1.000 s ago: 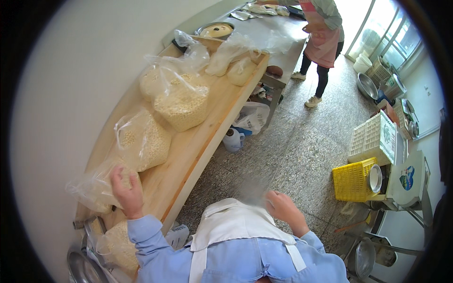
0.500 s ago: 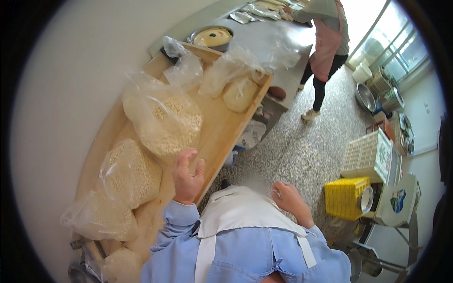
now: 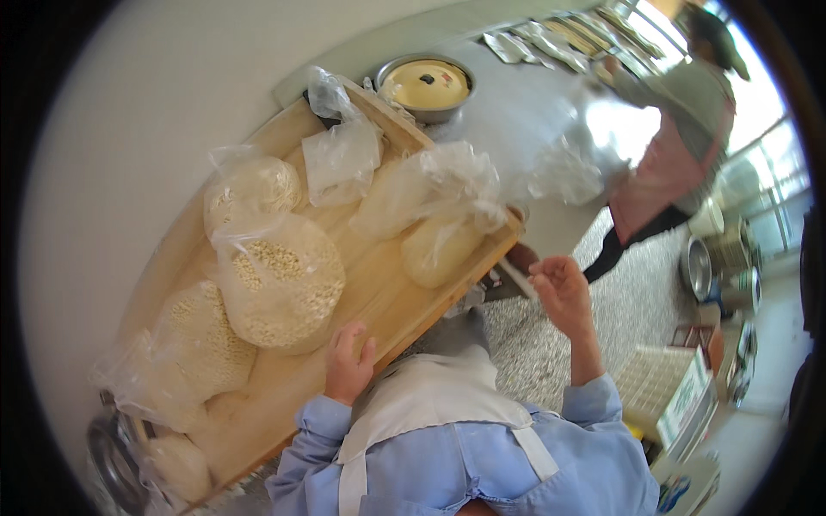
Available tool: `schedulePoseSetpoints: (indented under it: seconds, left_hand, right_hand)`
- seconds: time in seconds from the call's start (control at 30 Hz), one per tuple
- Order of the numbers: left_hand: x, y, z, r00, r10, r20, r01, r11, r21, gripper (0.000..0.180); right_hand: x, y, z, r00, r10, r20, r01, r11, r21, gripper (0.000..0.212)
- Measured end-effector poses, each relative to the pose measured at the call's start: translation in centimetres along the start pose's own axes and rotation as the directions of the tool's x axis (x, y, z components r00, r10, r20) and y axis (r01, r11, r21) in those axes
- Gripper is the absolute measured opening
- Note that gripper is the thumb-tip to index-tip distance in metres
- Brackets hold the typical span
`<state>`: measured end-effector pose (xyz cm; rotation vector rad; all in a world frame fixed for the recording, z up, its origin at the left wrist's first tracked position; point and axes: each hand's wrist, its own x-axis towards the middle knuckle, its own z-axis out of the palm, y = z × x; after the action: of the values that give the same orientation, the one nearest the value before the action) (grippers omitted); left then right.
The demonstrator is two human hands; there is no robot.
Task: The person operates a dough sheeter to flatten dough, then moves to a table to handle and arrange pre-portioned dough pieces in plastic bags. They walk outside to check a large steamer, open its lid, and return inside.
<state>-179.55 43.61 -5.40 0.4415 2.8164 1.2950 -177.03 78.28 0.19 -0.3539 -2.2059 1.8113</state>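
Observation:
My left hand (image 3: 347, 365) is open above the near edge of a large wooden tray (image 3: 379, 297), fingers loosely bent and apart, holding nothing. Beyond the tray's right corner my right hand (image 3: 564, 297) is raised with its fingers curled in; whether anything small is inside I cannot make out. Nearest my left hand lies a clear plastic bag of pale pellets (image 3: 288, 284). Another bag of pellets (image 3: 206, 335) sits to its left. At the tray's right end is a bag with a smooth pale lump (image 3: 443, 245), next to crumpled clear plastic (image 3: 342, 163).
A metal basin with a cream lid (image 3: 428, 86) stands on the metal table (image 3: 508, 112) behind the tray. A person in a pink apron (image 3: 667, 163) works at that table's far right. Crates (image 3: 658, 387) and metal pots (image 3: 697, 267) line the right side.
My view has shifted toward the tray and table. My right hand has risen from beside my apron to near the tray's corner. The other person now appears farther right, leaning over the table.

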Motion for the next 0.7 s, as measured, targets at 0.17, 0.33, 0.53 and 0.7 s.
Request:
schedulePoseSetpoints:
  seconds: [0.17,0.33,0.53,0.7]
  left_hand:
    - [-0.7,0.9,5.9,0.676,-0.699,-0.232,0.675,0.714,-0.187,0.025]
    - [0.3,1.4,7.5,0.670,-0.479,-0.568,0.646,0.753,0.126,0.022]
    - [0.7,1.4,7.8,0.688,-0.383,-0.617,0.638,0.725,0.261,0.019]
    - [0.6,1.2,8.0,0.676,-0.382,-0.630,0.645,0.720,0.255,0.018]
  right_hand:
    - [18.1,2.3,-2.1,0.994,0.079,0.079,-0.089,0.987,0.135,0.027]
    - [31.3,7.6,2.6,0.927,0.292,0.235,-0.343,0.913,0.219,0.038]
    - [36.3,16.4,5.9,0.936,0.298,0.190,-0.251,0.939,-0.235,0.045]
    - [38.3,17.3,6.4,0.840,0.455,0.295,-0.499,0.862,0.090,0.049]
